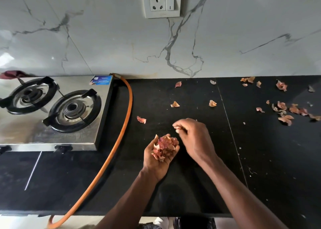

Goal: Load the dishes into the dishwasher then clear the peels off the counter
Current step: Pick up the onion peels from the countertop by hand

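My left hand [157, 161] is cupped palm up over the black counter [173, 190] and holds a heap of reddish onion peels [165, 147]. Just right of it and a little farther back, my right hand [192, 135] pinches a small pale peel bit [178, 128] in its fingertips. Loose peels lie on the counter: one [141, 119] left of the hands, two [175, 104] [212, 103] farther back, one [178, 84] near the wall. A scattered cluster of peels [286, 112] lies at the right, with more [281, 85] by the back edge.
A steel two-burner gas stove [50, 107] stands at the left. Its orange gas hose [121, 129] curves along the counter and drops over the front edge. A marble wall with a socket [162, 2] rises behind. Small crumbs dot the counter at the right.
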`<action>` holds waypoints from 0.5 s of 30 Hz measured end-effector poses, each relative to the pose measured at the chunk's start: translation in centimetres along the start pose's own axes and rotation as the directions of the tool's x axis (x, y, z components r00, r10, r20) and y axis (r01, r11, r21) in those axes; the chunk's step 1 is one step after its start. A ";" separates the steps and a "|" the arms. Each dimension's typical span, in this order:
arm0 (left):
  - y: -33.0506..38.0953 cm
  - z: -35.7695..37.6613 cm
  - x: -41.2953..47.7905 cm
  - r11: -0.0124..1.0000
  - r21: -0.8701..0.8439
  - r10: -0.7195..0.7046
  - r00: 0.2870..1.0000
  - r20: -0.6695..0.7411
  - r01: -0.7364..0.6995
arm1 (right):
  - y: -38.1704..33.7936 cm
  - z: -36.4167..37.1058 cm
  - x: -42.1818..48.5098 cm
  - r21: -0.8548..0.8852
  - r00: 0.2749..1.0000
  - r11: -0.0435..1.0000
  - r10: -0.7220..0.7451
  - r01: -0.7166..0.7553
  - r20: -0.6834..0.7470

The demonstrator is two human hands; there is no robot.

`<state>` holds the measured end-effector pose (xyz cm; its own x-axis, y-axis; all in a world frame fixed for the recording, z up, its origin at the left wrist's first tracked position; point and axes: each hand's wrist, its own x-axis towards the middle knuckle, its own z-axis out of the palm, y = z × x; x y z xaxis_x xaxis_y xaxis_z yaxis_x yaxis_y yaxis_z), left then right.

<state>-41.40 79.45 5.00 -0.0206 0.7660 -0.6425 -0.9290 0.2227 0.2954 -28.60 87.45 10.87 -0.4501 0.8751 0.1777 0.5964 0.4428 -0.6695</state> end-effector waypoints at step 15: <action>1.9 -2.2 -2.6 0.995 -0.015 0.096 0.995 -0.032 -0.096 | -1.2 5.6 9.1 -0.090 0.951 0.979 -0.151 0.181 0.268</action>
<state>-43.92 76.53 5.67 -0.1214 0.7644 -0.6332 -0.9282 0.1387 0.3454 -37.07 93.78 9.26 -0.6969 0.7131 0.0767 0.5623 0.6096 -0.5588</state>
